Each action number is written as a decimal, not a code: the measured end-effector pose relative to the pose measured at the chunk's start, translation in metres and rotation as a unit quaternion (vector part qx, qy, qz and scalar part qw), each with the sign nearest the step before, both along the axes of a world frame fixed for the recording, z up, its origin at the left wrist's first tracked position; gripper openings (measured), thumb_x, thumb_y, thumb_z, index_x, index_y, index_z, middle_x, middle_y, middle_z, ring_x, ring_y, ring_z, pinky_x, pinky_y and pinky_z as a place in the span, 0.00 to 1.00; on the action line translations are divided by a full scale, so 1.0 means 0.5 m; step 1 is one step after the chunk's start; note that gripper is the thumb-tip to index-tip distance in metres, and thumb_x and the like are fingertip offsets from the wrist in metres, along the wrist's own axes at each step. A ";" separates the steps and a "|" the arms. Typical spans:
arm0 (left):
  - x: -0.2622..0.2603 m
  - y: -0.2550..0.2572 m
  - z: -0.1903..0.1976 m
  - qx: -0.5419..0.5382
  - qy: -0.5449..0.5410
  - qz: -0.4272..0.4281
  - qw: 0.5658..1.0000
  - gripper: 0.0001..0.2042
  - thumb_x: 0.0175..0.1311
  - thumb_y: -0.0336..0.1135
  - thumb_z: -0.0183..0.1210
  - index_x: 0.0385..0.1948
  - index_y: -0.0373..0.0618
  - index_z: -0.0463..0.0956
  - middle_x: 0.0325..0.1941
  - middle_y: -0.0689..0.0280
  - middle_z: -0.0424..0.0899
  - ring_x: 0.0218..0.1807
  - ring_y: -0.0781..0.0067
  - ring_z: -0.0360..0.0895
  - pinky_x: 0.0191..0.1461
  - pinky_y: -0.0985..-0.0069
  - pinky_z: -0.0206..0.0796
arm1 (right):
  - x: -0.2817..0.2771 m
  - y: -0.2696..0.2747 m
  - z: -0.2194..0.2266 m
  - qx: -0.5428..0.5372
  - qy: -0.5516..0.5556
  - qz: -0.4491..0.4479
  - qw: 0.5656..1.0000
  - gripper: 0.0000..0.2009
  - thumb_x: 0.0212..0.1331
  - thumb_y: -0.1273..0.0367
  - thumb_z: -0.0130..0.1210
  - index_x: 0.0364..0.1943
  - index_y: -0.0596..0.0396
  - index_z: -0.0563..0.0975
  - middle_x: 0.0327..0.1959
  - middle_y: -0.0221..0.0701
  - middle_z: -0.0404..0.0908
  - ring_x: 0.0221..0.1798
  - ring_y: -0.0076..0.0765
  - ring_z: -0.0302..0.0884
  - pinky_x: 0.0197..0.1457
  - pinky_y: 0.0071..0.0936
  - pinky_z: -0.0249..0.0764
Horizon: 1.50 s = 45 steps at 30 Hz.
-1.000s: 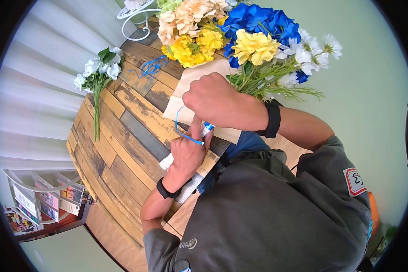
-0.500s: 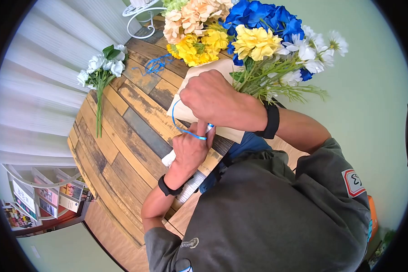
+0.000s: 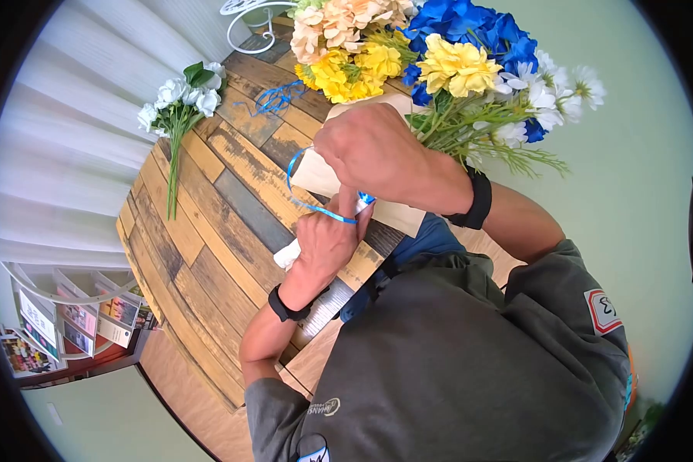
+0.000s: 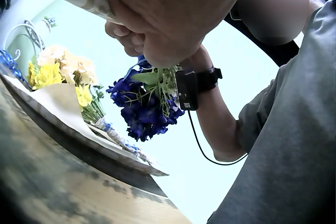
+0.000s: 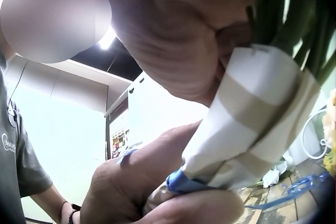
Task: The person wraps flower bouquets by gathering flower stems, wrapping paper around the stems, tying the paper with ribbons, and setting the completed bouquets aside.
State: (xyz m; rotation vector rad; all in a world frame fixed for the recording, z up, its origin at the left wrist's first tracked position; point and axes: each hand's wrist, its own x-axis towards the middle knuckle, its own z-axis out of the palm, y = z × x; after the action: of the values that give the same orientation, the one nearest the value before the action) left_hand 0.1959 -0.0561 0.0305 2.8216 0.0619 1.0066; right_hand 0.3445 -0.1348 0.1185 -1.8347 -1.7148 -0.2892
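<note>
In the head view, my right hand (image 3: 381,158) grips the stems of a bouquet of blue, pale yellow and white flowers (image 3: 458,68). Just below, my left hand (image 3: 327,242) curls around the paper-wrapped stem end (image 3: 287,254), its thumb side near blue ribbon (image 3: 316,208) that loops out beside the hands. The right wrist view shows the white and tan wrap (image 5: 247,113) below green stems, blue ribbon (image 5: 184,181) around its lower part and the left hand (image 5: 157,174) closed there. My right hand (image 4: 168,16) has curled fingers in the left wrist view.
On the wooden table (image 3: 208,196) lie white flowers (image 3: 185,96), brown paper (image 3: 316,173) and tangled blue ribbon (image 3: 277,98). Peach (image 3: 350,27) and yellow flowers (image 3: 354,69) are at the far side, near a white metal stand (image 3: 246,27). A brochure rack (image 3: 69,316) stands left.
The head view has shifted, so the table items appear slightly farther right and higher. Both hands keep their grips close together, and the ribbon loop lies a little differently beside them.
</note>
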 end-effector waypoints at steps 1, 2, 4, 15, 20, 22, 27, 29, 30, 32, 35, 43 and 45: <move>-0.001 0.001 -0.006 -0.004 0.023 0.003 1.000 0.28 0.63 0.42 0.62 0.63 0.42 0.67 0.20 0.63 0.77 0.15 0.62 0.75 0.16 0.67 0.62 | 0.002 0.001 -0.004 -0.001 0.001 0.000 1.000 0.06 0.46 0.72 0.55 0.17 0.59 0.75 0.20 0.39 0.76 0.25 0.51 0.76 0.27 0.45 0.69; -0.001 0.001 -0.010 -0.008 0.045 0.004 0.999 0.26 0.64 0.42 0.62 0.62 0.45 0.68 0.20 0.63 0.77 0.15 0.61 0.75 0.16 0.67 0.62 | 0.005 0.002 -0.009 -0.014 -0.014 -0.010 1.000 0.05 0.45 0.72 0.56 0.18 0.58 0.76 0.20 0.39 0.76 0.25 0.50 0.76 0.26 0.45 0.69; 0.001 -0.001 -0.010 -0.005 0.054 0.003 0.999 0.25 0.64 0.41 0.62 0.62 0.47 0.68 0.20 0.63 0.77 0.15 0.61 0.75 0.17 0.66 0.62 | 0.011 0.001 -0.015 -0.028 -0.029 -0.021 0.999 0.05 0.44 0.72 0.57 0.18 0.58 0.76 0.20 0.39 0.76 0.25 0.50 0.76 0.26 0.45 0.69; 0.012 0.010 0.052 -0.384 -0.020 -0.185 0.905 0.14 0.65 0.34 0.62 0.49 0.39 0.79 0.15 0.74 0.73 0.17 0.79 0.69 0.26 0.80 0.64 | -0.060 -0.120 0.076 -0.006 0.151 0.216 0.965 0.04 0.56 0.68 0.62 0.30 0.52 0.80 0.27 0.29 0.79 0.31 0.41 0.79 0.32 0.36 0.75; -0.005 0.039 0.114 -0.645 0.127 -0.081 0.749 0.17 0.77 0.42 0.50 0.54 0.39 0.77 0.12 0.76 0.66 0.15 0.92 0.58 0.19 0.87 0.50 | -0.008 -0.184 0.043 -0.063 0.171 0.006 0.983 0.07 0.62 0.69 0.61 0.41 0.55 0.82 0.38 0.30 0.83 0.37 0.33 0.81 0.37 0.30 0.76; -0.008 0.049 0.119 -0.735 0.107 -0.135 0.656 0.20 0.78 0.45 0.47 0.57 0.37 0.74 0.11 0.77 0.59 0.08 0.89 0.49 0.11 0.83 0.42 | 0.016 -0.170 0.008 -0.054 0.311 -0.074 0.946 0.09 0.62 0.70 0.61 0.44 0.57 0.81 0.41 0.30 0.84 0.40 0.29 0.82 0.42 0.27 0.77; -0.010 0.055 0.109 -0.791 0.118 -0.194 0.568 0.23 0.78 0.47 0.44 0.63 0.37 0.67 0.10 0.77 0.56 0.07 0.88 0.48 0.09 0.84 0.41 | 0.028 -0.105 -0.077 0.024 0.496 0.090 0.863 0.15 0.69 0.65 0.56 0.52 0.63 0.78 0.52 0.32 0.82 0.46 0.25 0.78 0.52 0.25 0.74; -0.009 0.055 0.110 -0.800 0.126 -0.194 0.554 0.24 0.78 0.48 0.46 0.63 0.37 0.69 0.10 0.78 0.56 0.08 0.89 0.48 0.11 0.85 0.43 | 0.026 -0.093 -0.070 -0.062 0.664 0.180 0.723 0.14 0.70 0.71 0.55 0.55 0.65 0.76 0.49 0.35 0.82 0.52 0.30 0.81 0.59 0.29 0.74; -0.008 0.057 0.106 -0.800 0.125 -0.193 0.554 0.24 0.78 0.48 0.46 0.63 0.37 0.69 0.10 0.78 0.56 0.08 0.89 0.48 0.11 0.85 0.43 | 0.021 -0.090 -0.073 -0.063 0.665 0.181 0.722 0.14 0.70 0.71 0.55 0.55 0.65 0.76 0.49 0.35 0.82 0.52 0.30 0.81 0.59 0.29 0.74; -0.009 0.064 0.095 -0.802 0.134 -0.210 0.543 0.25 0.78 0.48 0.46 0.66 0.38 0.66 0.10 0.78 0.56 0.09 0.89 0.48 0.11 0.84 0.43 | 0.009 -0.086 -0.087 -0.012 0.643 0.218 0.734 0.14 0.69 0.71 0.55 0.55 0.65 0.76 0.45 0.35 0.83 0.48 0.28 0.82 0.54 0.27 0.76; -0.005 0.067 0.092 -0.811 0.146 -0.218 0.523 0.26 0.77 0.49 0.46 0.68 0.38 0.64 0.10 0.77 0.56 0.08 0.89 0.48 0.10 0.84 0.43 | 0.002 -0.085 -0.104 -0.034 0.644 0.219 0.732 0.13 0.69 0.72 0.55 0.53 0.65 0.77 0.38 0.34 0.84 0.38 0.24 0.80 0.44 0.22 0.76; -0.006 0.075 0.085 -0.829 0.144 -0.267 0.470 0.30 0.77 0.52 0.45 0.71 0.39 0.58 0.09 0.77 0.56 0.08 0.88 0.48 0.10 0.84 0.43 | -0.021 -0.091 -0.100 -0.002 0.629 0.117 0.768 0.09 0.68 0.69 0.58 0.45 0.59 0.84 0.24 0.29 0.81 0.21 0.16 0.67 0.25 0.18 0.65; -0.005 0.073 0.085 -0.834 0.142 -0.279 0.455 0.30 0.77 0.52 0.45 0.72 0.40 0.56 0.09 0.77 0.56 0.07 0.88 0.47 0.10 0.84 0.43 | -0.023 -0.090 -0.107 0.019 0.605 0.113 0.788 0.09 0.68 0.68 0.58 0.44 0.58 0.85 0.24 0.28 0.81 0.20 0.15 0.66 0.25 0.18 0.64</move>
State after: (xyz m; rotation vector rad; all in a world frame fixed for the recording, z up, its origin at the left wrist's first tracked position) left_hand 0.1934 -0.0197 0.0730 0.8668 0.0765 -0.0375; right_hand 0.3330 -0.1797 0.0652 -1.2068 -0.9152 0.8037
